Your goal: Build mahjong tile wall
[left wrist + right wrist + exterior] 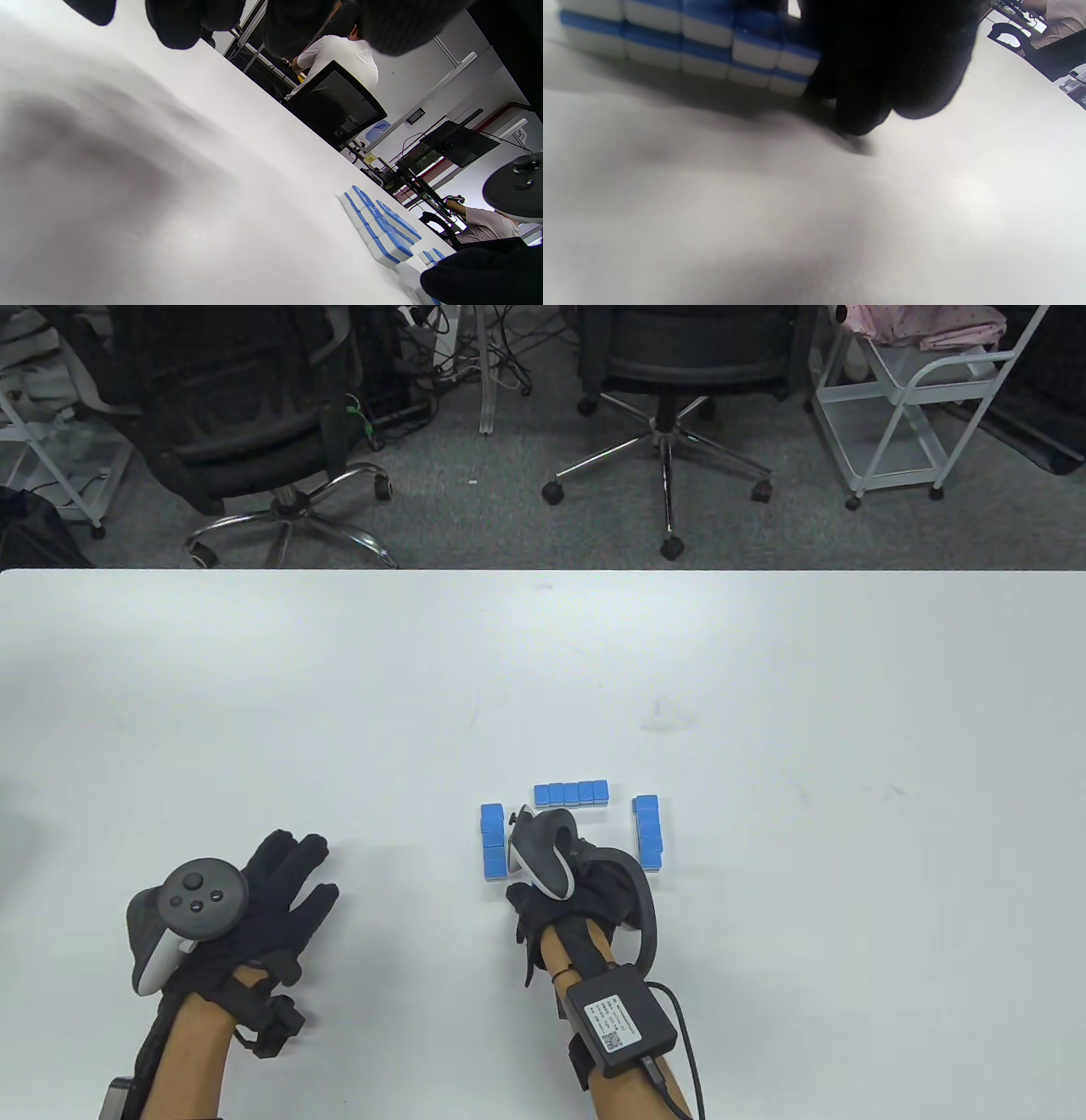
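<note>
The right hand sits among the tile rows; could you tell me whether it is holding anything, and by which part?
It cannot be told: the right hand has fingertips by the end of a tile row, no grip visible.

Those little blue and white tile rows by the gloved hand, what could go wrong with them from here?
1. The right hand sits between the three two-layer rows of blue-backed white mahjong tiles; pulling out carelessly could knock one over.
2. Its fingertips are right beside a row's end, so a nudge may skew it.
</note>
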Motion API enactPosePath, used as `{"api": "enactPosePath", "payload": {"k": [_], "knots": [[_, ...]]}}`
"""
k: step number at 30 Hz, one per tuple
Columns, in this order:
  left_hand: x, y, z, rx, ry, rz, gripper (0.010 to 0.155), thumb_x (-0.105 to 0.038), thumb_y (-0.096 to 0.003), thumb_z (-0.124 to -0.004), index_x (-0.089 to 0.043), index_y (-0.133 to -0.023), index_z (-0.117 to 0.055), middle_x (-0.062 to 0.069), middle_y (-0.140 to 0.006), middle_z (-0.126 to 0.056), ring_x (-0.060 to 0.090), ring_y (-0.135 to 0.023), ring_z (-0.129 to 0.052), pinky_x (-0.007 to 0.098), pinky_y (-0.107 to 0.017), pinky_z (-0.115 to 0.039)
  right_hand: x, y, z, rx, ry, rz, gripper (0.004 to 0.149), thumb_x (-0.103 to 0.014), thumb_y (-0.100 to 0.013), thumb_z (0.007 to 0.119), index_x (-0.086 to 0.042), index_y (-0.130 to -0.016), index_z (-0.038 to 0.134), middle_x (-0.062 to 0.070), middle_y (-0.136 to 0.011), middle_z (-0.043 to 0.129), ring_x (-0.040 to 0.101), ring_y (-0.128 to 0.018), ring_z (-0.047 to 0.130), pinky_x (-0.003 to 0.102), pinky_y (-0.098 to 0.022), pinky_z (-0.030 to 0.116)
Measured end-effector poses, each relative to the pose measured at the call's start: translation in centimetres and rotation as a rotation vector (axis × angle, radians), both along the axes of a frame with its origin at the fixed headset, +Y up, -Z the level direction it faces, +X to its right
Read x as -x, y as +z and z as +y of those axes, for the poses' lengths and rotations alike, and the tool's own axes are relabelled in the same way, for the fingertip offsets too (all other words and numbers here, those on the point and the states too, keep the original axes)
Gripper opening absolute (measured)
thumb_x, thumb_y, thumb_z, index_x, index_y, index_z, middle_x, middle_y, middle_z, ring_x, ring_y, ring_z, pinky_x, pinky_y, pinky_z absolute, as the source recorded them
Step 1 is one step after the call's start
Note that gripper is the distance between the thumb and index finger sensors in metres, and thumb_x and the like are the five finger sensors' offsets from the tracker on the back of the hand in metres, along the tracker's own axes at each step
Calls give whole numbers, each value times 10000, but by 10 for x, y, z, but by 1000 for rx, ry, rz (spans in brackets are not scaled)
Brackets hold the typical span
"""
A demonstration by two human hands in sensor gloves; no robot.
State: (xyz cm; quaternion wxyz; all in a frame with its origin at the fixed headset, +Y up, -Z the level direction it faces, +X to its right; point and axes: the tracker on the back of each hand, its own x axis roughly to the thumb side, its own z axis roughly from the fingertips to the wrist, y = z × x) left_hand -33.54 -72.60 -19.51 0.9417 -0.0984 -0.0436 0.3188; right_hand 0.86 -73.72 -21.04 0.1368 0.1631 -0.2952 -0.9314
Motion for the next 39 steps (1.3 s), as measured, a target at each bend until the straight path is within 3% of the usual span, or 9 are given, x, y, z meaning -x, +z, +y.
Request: {"api": "enactPosePath", "payload": {"k": [6,11,16,20,22,30,33,35,39], "knots": [[0,0,0,1,-2,-2,713,-596,-492,-633,-295,-1121,-487,133,-1183,-286,448,-1064,-440,691,-752,-403,0,-2,8,24,-2,-3,1005,-849,-245,472,-215,-1018,365,231,-1014,633,433,-849,829,569,-591,755],[0,0,-1,4,-1,0,717,-596,-492,-633,-291,-1124,-487,132,-1184,-288,449,-1064,-438,691,-753,-400,-14,-5,46,-84,-44,9,965,-824,-257,491,-227,-1011,418,209,-1007,665,426,-839,841,576,-589,750],[-1,0,-2,1,-3,5,715,-597,-491,-631,-299,-1123,-484,126,-1186,-286,444,-1070,-423,695,-755,-382,-53,5,92,-369,-171,64,853,-756,-295,554,-238,-973,540,159,-971,744,417,-811,865,583,-584,747],[-2,-1,-4,0,-23,17,717,-598,-489,-631,-303,-1125,-479,117,-1189,-275,441,-1078,-385,699,-758,-345,-102,17,104,-600,-221,93,769,-699,-324,608,-250,-948,587,97,-958,774,397,-845,841,591,-636,703],[-2,-2,-5,0,-39,25,717,-600,-489,-629,-307,-1125,-476,111,-1190,-269,438,-1082,-364,699,-759,-322,-115,-17,96,-708,-226,70,743,-676,-333,625,-255,-944,593,81,-972,763,387,-885,802,595,-679,655],[-2,-2,-11,3,-114,56,715,-605,-486,-627,-330,-1126,-462,87,-1197,-249,419,-1101,-288,700,-763,-257,-197,-4,18,-914,-227,-46,742,-656,-331,634,-301,-975,531,41,-1107,584,351,-1049,537,583,-784,443],[-2,-1,-11,3,-124,57,716,-604,-486,-627,-332,-1126,-460,82,-1198,-239,411,-1104,-276,700,-762,-240,-203,-12,7,-732,-172,-26,757,-680,-324,608,-346,-993,486,6,-1164,403,312,-1094,371,579,-795,284],[-3,0,-12,-2,-147,59,714,-605,-484,-627,-337,-1125,-460,78,-1198,-241,406,-1106,-276,700,-762,-238,-207,-13,3,-784,-176,-62,758,-674,-318,612,-362,-996,483,-8,-1173,376,300,-1103,333,585,-794,246],[-5,1,-10,-16,-212,74,715,-605,-483,-626,-343,-1125,-451,70,-1197,-219,402,-1110,-232,698,-761,-216,-218,-14,-7,-711,-246,-111,773,-676,-318,608,-361,-1009,464,12,-1177,332,312,-1098,280,585,-784,208]]}}
